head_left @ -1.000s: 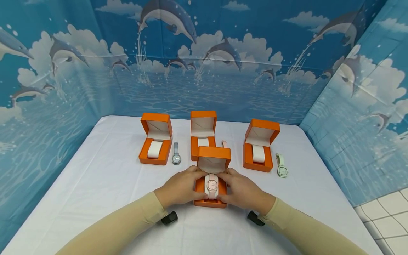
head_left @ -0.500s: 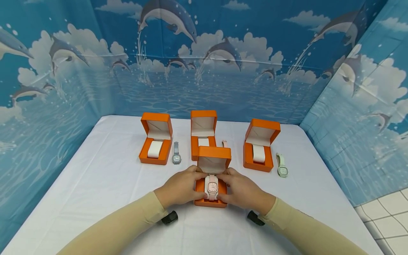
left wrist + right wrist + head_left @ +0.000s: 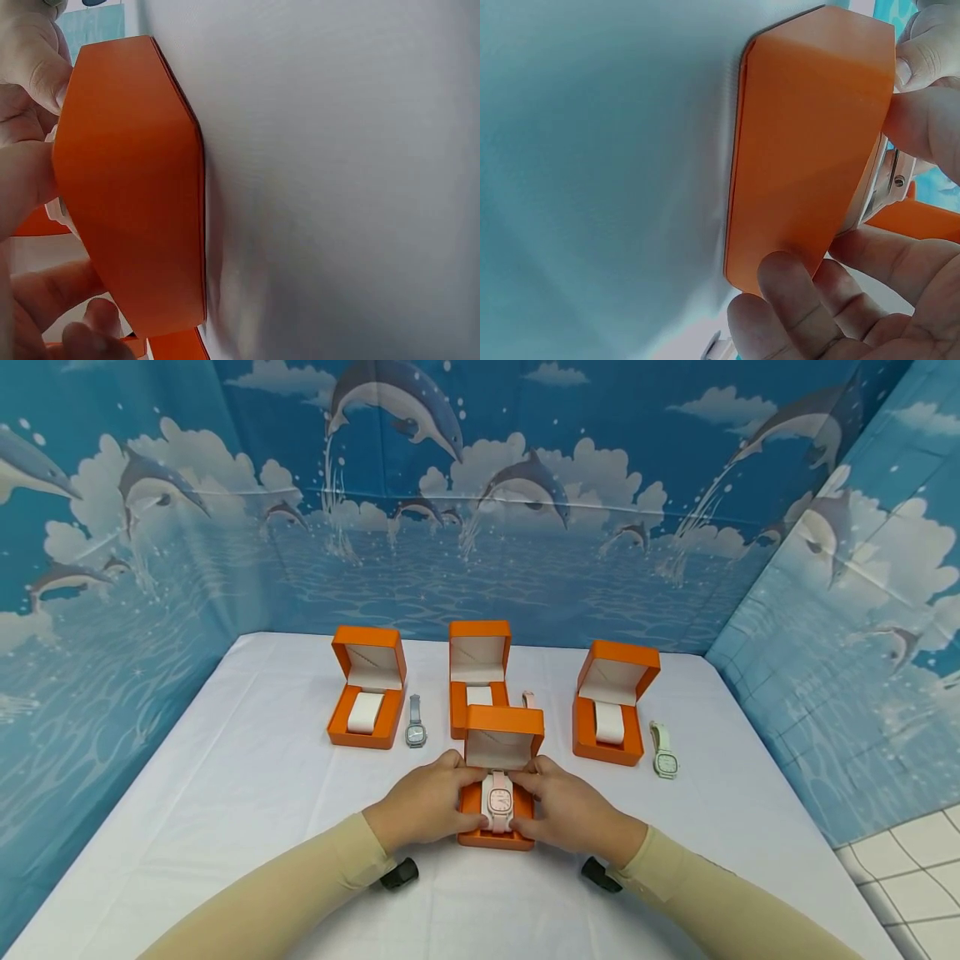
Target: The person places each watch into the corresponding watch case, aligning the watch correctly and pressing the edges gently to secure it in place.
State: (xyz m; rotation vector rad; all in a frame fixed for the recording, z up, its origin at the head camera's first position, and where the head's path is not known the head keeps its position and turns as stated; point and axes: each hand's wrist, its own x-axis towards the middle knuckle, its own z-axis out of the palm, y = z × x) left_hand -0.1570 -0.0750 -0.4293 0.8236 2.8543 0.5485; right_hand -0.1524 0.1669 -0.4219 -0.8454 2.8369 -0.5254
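Observation:
A pink wristwatch (image 3: 499, 800) on a white cushion (image 3: 485, 799) sits in the lower half of an orange watch box (image 3: 504, 720) with its lid raised. My left hand (image 3: 427, 797) holds the cushion and watch from the left, index finger at the far end and thumb at the near end. From the right, my right hand (image 3: 573, 802) grips them the same way. In the left wrist view the box's orange side wall (image 3: 135, 165) hides most of the watch. The right wrist view shows the watch's case edge (image 3: 900, 169) above the box wall (image 3: 802, 150).
Behind stand three more open orange boxes, at left (image 3: 382, 727), middle (image 3: 480, 628) and right (image 3: 585, 731), with white cushions. A blue-grey watch (image 3: 415, 732), a partly hidden pink watch (image 3: 528, 698) and a pale green watch (image 3: 664, 763) lie on the white tablecloth (image 3: 262, 793).
The pink watch has shifted very slightly toward the near edge of its box between the hands. Both hands keep nearly the same place.

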